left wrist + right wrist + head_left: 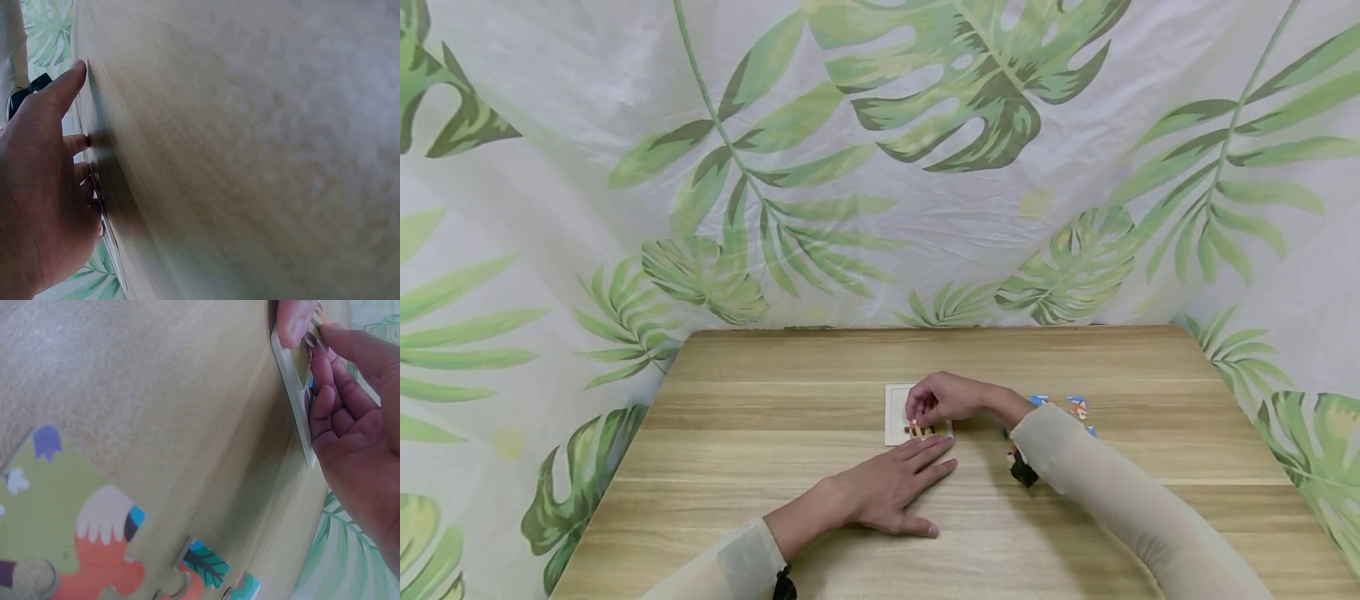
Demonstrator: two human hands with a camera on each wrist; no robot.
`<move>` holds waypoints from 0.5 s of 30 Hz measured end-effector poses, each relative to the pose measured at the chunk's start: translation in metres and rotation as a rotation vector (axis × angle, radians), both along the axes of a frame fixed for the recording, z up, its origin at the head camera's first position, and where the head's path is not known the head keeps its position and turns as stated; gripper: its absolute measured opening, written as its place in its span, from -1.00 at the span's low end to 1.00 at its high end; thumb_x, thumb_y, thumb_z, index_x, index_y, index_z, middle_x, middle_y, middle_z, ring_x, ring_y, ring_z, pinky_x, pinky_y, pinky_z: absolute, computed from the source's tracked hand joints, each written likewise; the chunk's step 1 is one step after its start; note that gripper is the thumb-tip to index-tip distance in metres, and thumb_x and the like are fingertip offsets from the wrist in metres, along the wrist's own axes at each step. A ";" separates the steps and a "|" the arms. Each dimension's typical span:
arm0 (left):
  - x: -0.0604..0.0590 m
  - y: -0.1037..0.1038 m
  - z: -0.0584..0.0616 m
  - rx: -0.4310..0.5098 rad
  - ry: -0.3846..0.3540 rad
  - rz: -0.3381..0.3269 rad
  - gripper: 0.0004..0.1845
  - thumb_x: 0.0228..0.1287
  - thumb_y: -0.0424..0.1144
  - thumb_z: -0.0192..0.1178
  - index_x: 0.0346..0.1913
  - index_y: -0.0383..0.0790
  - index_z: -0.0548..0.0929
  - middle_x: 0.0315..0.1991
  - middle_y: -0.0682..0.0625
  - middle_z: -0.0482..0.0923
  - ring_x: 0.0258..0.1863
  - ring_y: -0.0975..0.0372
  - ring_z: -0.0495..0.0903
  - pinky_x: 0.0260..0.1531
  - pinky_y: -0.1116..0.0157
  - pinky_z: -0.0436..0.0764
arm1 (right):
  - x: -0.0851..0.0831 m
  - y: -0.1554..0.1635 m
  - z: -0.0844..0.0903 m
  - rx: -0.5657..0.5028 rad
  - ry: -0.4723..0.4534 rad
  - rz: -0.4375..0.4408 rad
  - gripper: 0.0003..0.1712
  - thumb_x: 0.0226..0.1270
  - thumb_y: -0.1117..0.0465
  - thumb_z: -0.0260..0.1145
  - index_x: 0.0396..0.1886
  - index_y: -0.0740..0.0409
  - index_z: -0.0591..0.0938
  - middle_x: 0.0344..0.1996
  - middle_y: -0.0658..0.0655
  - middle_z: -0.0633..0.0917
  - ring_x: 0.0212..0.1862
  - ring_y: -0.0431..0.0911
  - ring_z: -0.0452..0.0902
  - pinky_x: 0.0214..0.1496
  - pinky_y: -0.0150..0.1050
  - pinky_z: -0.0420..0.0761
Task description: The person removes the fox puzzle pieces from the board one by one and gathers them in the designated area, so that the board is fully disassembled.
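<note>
A white puzzle tray [892,415] lies on the wooden table, with yellow-and-dark-striped puzzle work [922,431] along its near side. Over it, my right hand [945,397] bends down from the right. In the right wrist view, thumb and fingers of the right hand [359,406] pinch a small striped puzzle piece [316,335] at the tray's surface. My left hand [891,486] is spread with fairly straight fingers, its fingertips resting at the tray's near edge and the thumb apart on the table. The left wrist view shows the left hand [50,200] side-on beside the thin tray edge [114,244].
Loose puzzle pieces [1078,407] lie right of the tray, partly hidden by the right forearm. Close to the right wrist camera are a green-and-orange piece [75,512] and a dark-leaf piece [209,562]. A leaf-print cloth [820,208] hangs behind the table.
</note>
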State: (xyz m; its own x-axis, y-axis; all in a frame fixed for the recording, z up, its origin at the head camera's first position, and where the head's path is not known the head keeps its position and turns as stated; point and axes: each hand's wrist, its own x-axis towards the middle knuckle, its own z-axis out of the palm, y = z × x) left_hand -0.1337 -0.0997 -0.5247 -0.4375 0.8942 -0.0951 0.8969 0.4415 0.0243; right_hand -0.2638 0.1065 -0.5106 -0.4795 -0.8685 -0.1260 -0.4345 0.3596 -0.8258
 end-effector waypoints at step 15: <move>0.000 0.001 0.002 -0.007 -0.043 0.002 0.02 0.51 0.51 -0.13 0.73 -0.14 0.05 0.75 -0.16 -0.13 0.73 0.04 -0.12 0.68 0.15 0.00 | -0.001 0.007 -0.002 -0.083 -0.076 -0.095 -0.88 0.42 0.46 0.39 -0.11 0.30 0.77 -0.34 0.06 0.77 -0.26 -0.23 0.66 -0.15 -0.38 0.68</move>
State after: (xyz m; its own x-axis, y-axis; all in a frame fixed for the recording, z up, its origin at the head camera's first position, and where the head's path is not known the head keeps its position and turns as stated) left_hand -0.1341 -0.0992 -0.5228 -0.4342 0.8927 -0.1204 0.8944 0.4432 0.0599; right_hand -0.2647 0.1137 -0.5130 -0.5521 -0.8284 -0.0948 -0.3364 0.3254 -0.8837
